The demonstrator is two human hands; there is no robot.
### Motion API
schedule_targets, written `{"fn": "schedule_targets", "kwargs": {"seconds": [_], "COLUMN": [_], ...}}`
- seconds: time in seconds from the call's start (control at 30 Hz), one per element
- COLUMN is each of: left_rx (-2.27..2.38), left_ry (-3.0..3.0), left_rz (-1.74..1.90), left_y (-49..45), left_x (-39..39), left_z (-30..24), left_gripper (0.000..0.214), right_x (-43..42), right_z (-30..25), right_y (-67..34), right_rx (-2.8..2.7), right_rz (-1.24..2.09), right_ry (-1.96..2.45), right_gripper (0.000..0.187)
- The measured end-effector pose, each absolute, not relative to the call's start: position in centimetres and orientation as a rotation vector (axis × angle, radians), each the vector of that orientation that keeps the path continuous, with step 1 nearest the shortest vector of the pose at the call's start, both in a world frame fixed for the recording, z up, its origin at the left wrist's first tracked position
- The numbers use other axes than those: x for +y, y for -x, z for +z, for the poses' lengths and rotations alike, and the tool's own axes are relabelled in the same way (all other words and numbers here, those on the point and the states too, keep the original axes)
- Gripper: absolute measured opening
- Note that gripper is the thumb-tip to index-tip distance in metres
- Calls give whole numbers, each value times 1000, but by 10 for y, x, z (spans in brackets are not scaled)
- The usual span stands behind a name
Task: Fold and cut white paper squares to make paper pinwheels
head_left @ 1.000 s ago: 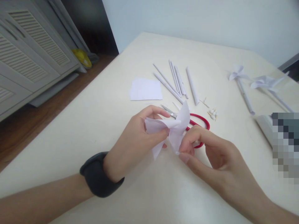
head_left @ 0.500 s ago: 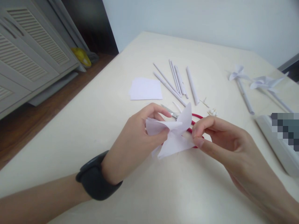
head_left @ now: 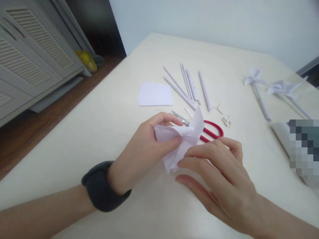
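Observation:
My left hand (head_left: 142,151), with a black band on the wrist, pinches the middle of a folded white paper pinwheel head (head_left: 183,137) between thumb and fingers, just above the cream table (head_left: 99,132). My right hand (head_left: 216,176) lies over the paper's lower flap from the right, its fingers stretched and resting on the flap's edge. Red-handled scissors (head_left: 210,131) lie on the table right behind the paper.
Several rolled white paper sticks (head_left: 189,88) and a flat white paper square (head_left: 155,94) lie farther back. Small white pins (head_left: 226,120) sit beside the scissors. Two finished pinwheels (head_left: 269,88) lie at the right. A grey louvred cabinet (head_left: 30,56) stands off to the left.
My right hand let go of the flap's right tip, turned palm down and slid left and lower over the flap. The left hand kept its pinch in place.

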State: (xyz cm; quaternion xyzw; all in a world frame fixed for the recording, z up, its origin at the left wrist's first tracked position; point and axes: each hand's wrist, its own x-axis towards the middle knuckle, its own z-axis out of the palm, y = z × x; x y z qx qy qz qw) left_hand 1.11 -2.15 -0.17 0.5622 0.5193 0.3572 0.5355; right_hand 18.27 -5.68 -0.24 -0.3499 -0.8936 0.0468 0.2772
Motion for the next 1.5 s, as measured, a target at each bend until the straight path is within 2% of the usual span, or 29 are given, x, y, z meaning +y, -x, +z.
{"fn": "schedule_targets", "kwargs": {"seconds": [0.27,0.4,0.57,1.1,1.5], "left_rx": [1211,1214,1245,1208,1200], "left_ry": [-1295,-1293,-1294,-1275,-1255], "left_rz": [854,879,862,831,845], "left_y": [-12,-13,-13,-12,-15], "left_x": [-23,-23,-24,-24,-25], "left_z": [1,1,0,0,1], "left_gripper": [21,20,22,24,25], "right_x": [-53,-54,-55,-44,-42], "right_z": [1,-2,-1,2,2], "right_y": [-181,-184,-182,-189,-187], "right_rx": [-2282,-2349,-2373,-2025,-2008], "right_rz": [228,143,93,437,472], "right_ry": [996,975,965,1241,1259], "right_gripper": [6,2,7,7,8]}}
